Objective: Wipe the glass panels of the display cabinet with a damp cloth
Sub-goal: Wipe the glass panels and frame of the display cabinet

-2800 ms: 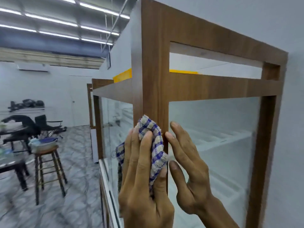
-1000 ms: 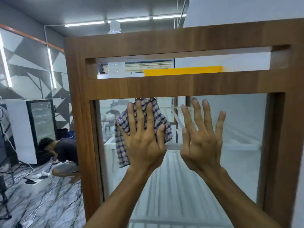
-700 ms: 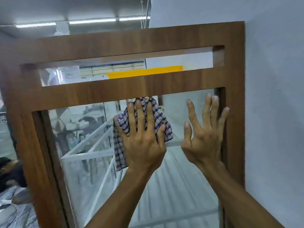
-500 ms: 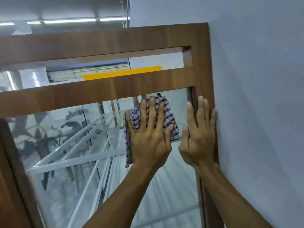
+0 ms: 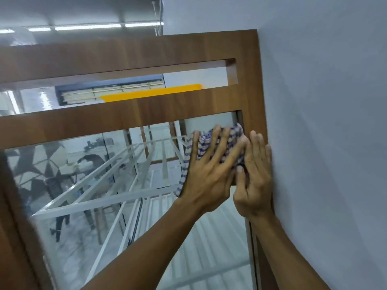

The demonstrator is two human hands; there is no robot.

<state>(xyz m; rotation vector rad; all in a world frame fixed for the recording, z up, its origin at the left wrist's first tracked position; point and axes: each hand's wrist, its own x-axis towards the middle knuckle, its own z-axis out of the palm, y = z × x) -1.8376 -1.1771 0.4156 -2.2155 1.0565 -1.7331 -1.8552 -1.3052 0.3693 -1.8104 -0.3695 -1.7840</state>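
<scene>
The glass at left and centre is uncovered. The left hand, fingers spread flat, has pushed the cloth rightward into the panel's top right corner, so this top pass looks finished. The right hand, flat and holding nothing, lies on the frame post. It is crowded against the cloth, where half a second ago a gap showed.

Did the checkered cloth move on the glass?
Yes. The checkered cloth slid right along the glass panel, from mid-pane to the right wooden post.
</scene>
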